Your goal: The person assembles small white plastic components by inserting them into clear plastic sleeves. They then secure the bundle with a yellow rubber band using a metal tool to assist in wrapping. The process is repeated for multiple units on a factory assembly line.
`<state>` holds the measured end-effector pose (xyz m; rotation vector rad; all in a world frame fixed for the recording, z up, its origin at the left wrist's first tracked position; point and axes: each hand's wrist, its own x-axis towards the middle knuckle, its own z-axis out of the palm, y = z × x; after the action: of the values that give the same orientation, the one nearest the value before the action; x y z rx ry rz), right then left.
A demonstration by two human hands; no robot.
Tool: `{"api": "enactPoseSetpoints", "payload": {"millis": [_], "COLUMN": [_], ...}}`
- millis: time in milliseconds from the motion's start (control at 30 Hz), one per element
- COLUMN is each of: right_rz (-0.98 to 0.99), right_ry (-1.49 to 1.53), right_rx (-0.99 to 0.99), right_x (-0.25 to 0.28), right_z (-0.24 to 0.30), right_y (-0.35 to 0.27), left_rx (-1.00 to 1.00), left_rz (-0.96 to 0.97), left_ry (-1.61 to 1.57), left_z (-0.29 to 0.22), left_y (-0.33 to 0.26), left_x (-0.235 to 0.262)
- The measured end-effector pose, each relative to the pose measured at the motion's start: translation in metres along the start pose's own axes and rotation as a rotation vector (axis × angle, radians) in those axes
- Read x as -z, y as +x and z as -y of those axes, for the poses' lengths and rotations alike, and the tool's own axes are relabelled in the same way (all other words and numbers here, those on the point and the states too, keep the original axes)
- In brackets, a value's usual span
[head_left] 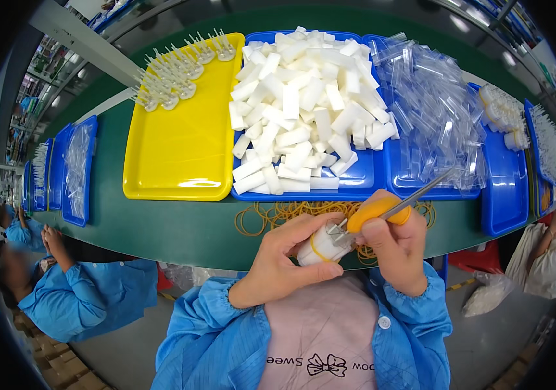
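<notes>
White roll [325, 246] inside left grip [279, 263]

To the left of the left hand [284, 257], the bare green table [180, 237] offers an easy sideways way out, below the near rim of the yellow tray [180, 156]. That tray has open room in its near part; upright pinned pieces [177, 71] block its far end. Straight ahead it's tighter: loose rubber bands [268, 216] litter the gap just beyond both hands, then comes a blue tray [366, 172] whose foam heap [304, 110] has to be cleared from above. Ahead of the right hand [398, 244], its metal tool [429, 187] juts toward the clear plastic strips [430, 107], obstructing that side.
</notes>
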<state>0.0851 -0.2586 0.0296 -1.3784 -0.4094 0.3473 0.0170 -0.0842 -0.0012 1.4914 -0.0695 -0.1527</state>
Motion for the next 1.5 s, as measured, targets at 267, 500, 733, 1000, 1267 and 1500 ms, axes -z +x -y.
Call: {"api": "enactPoseSetpoints", "payload": {"millis": [267,500,733,1000,1267,1500], "right_rz": [0.063,-0.180,-0.162,-0.126,-0.165,-0.155], "right_ry": [-0.140,0.133,0.015,-0.011,-0.226,-0.168], "right_rx": [0.084,0.048,0.030,-0.003,0.096,0.327], "right_x": [0.007,0.007,0.007,0.002,-0.002,0.003], "right_z": [0.002,-0.010,-0.004,-0.011,-0.012,-0.023], "right_y": [0.002,0.000,0.001,-0.001,-0.005,-0.010], "left_rx": [-0.024,-0.161,-0.165,-0.340,-0.507,-0.503], "left_rz": [-0.011,-0.045,-0.172,-0.192,-0.233,-0.223], "left_ry": [0.035,0.382,0.481,0.635,0.815,0.702], "left_z": [0.001,-0.011,-0.006,-0.003,0.001,-0.010], "left_y": [0.003,0.011,0.007,0.009,0.006,0.004], "left_x": [-0.001,0.002,-0.004,-0.004,-0.001,0.000]}}
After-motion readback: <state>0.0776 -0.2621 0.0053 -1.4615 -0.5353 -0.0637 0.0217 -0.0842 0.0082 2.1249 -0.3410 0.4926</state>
